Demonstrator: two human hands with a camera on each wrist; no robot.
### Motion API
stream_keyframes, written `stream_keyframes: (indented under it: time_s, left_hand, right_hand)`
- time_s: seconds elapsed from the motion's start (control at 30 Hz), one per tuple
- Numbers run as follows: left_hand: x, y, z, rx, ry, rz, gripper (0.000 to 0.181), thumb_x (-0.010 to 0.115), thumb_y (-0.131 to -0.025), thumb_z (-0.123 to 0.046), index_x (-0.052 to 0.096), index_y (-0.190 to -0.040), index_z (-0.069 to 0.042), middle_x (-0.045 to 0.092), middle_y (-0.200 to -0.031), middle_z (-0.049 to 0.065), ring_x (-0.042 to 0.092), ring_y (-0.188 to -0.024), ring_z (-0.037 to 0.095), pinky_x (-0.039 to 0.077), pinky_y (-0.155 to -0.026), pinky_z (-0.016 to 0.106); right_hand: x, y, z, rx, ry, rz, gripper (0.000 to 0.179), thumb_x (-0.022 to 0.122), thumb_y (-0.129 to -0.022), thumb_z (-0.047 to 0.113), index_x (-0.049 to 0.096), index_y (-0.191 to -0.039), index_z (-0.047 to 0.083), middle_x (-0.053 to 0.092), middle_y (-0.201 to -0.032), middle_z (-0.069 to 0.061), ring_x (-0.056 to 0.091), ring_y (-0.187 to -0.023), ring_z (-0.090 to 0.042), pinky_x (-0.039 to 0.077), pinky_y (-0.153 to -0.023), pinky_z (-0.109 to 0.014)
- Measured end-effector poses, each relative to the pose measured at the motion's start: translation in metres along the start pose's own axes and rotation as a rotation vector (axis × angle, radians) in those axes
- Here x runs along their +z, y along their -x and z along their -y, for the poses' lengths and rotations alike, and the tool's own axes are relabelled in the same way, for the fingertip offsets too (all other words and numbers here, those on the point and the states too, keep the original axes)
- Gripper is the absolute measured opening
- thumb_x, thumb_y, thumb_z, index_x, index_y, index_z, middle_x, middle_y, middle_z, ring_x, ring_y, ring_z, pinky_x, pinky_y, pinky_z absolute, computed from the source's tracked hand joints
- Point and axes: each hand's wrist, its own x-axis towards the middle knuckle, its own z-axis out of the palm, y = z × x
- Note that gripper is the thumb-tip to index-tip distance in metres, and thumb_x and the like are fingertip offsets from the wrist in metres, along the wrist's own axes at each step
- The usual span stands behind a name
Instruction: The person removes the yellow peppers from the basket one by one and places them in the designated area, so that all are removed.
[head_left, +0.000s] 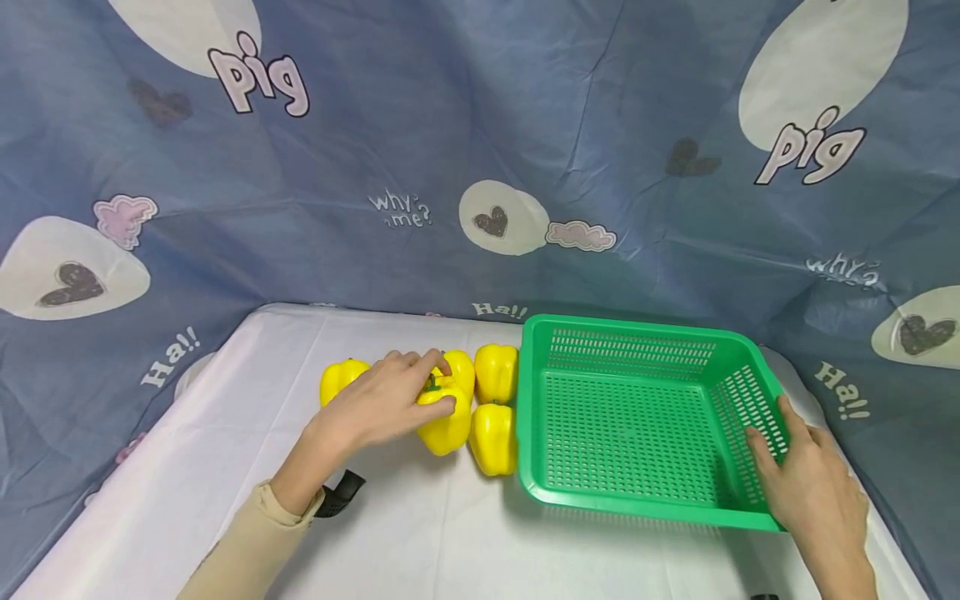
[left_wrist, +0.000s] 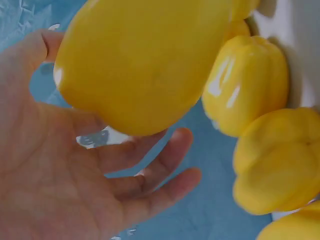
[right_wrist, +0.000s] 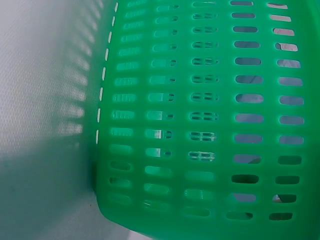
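My left hand (head_left: 386, 398) grips a yellow bell pepper (head_left: 447, 429) with a green stem, thumb and index finger around its top. In the left wrist view that pepper (left_wrist: 145, 65) sits between the thumb and fingers, while the other fingers spread out below it. My right hand (head_left: 819, 483) holds the right rim of a green plastic basket (head_left: 630, 433), thumb on the inner side. The basket has nothing in it and its near side stands a little off the table. Only the slotted basket wall (right_wrist: 225, 122) shows in the right wrist view.
Several more yellow peppers lie close by: one at the left (head_left: 341, 379), one behind the held pepper, and two (head_left: 497, 372) against the basket's left side. A white cloth (head_left: 405, 533) covers the table. Behind it hangs a blue printed curtain (head_left: 420, 267).
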Motion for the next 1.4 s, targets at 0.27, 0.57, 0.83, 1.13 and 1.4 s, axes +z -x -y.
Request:
stream_keyframes:
  time_s: [0.27, 0.57, 0.83, 1.13, 1.4]
  left_hand:
    - [0.012, 0.0, 0.011, 0.028, 0.087, 0.189, 0.044, 0.064, -0.099, -0.045, 0.067, -0.131, -0.015, 0.074, -0.12, 0.001, 0.064, -0.116, 0.027, 0.051, -0.098, 0.046]
    - [0.02, -0.006, 0.014, 0.031, 0.153, 0.288, 0.045, 0.068, -0.099, -0.039, 0.067, -0.137, -0.014, 0.072, -0.117, -0.003, 0.06, -0.107, 0.019, 0.048, -0.093, 0.04]
    - [0.03, -0.007, 0.013, 0.039, 0.131, 0.27, 0.037, 0.065, -0.103, -0.037, 0.067, -0.134, -0.017, 0.072, -0.123, 0.001, 0.063, -0.108, 0.018, 0.052, -0.094, 0.041]
    - [0.028, 0.002, 0.004, 0.065, 0.05, 0.209, 0.043, 0.083, -0.095, -0.024, 0.065, -0.134, -0.021, 0.065, -0.135, 0.009, 0.065, -0.117, 0.028, 0.055, -0.103, 0.049]
    - [0.031, 0.006, 0.001, 0.049, 0.071, 0.228, 0.07, 0.095, -0.076, -0.002, 0.064, -0.135, -0.023, 0.062, -0.143, 0.009, 0.063, -0.129, 0.03, 0.057, -0.107, 0.051]
  right_hand:
    - [0.0, -0.001, -0.001, -0.022, -0.004, -0.014, 0.08, 0.044, -0.112, 0.055, 0.014, -0.173, 0.012, 0.04, -0.151, -0.046, 0.054, -0.115, -0.072, 0.049, -0.074, -0.075]
    - [0.001, -0.001, -0.002, -0.039, -0.007, -0.015, 0.08, 0.044, -0.112, 0.054, 0.014, -0.173, 0.01, 0.04, -0.15, -0.047, 0.055, -0.113, -0.072, 0.048, -0.074, -0.074]
    - [0.0, -0.001, -0.003, -0.042, -0.012, -0.009, 0.081, 0.044, -0.112, 0.054, 0.013, -0.173, 0.011, 0.039, -0.15, -0.048, 0.055, -0.112, -0.072, 0.048, -0.072, -0.073]
    - [0.0, -0.001, -0.002, -0.044, -0.013, -0.025, 0.08, 0.045, -0.112, 0.053, 0.014, -0.173, 0.011, 0.04, -0.15, -0.047, 0.056, -0.112, -0.071, 0.049, -0.072, -0.073]
    - [0.001, -0.001, -0.002, -0.04, -0.01, -0.025, 0.08, 0.045, -0.112, 0.053, 0.013, -0.173, 0.011, 0.04, -0.15, -0.047, 0.055, -0.114, -0.071, 0.048, -0.073, -0.074]
